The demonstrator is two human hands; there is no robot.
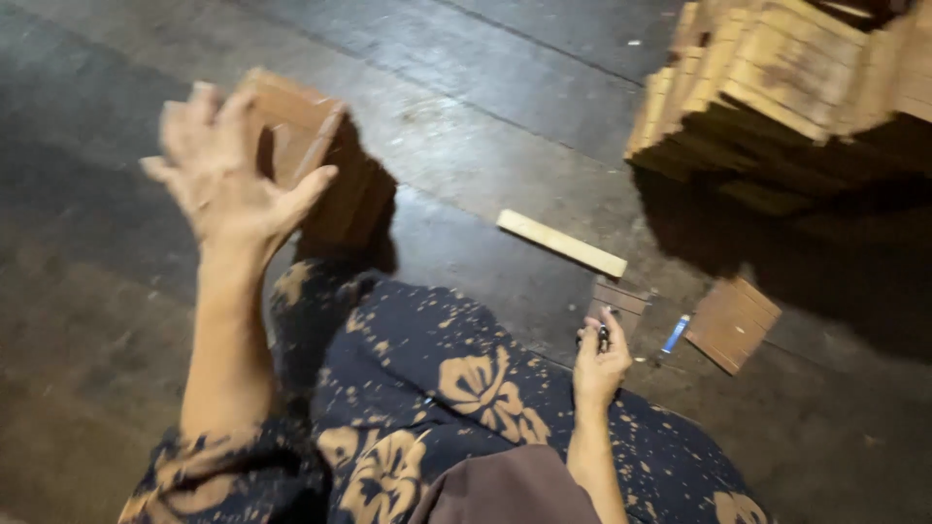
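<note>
Landmark: wood strip on floor. Small box far left of it, big box stack behind-right, flat board front-right, pen just left of board.

Brown open box at 10 o'clock; flat brown cardboard at 4 o'clock; tan stacked cartons at 1 o'clock.

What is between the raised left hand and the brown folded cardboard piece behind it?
Nothing visible. The left hand is spread open right in front of the brown folded cardboard piece; blur hides whether they touch.
</note>
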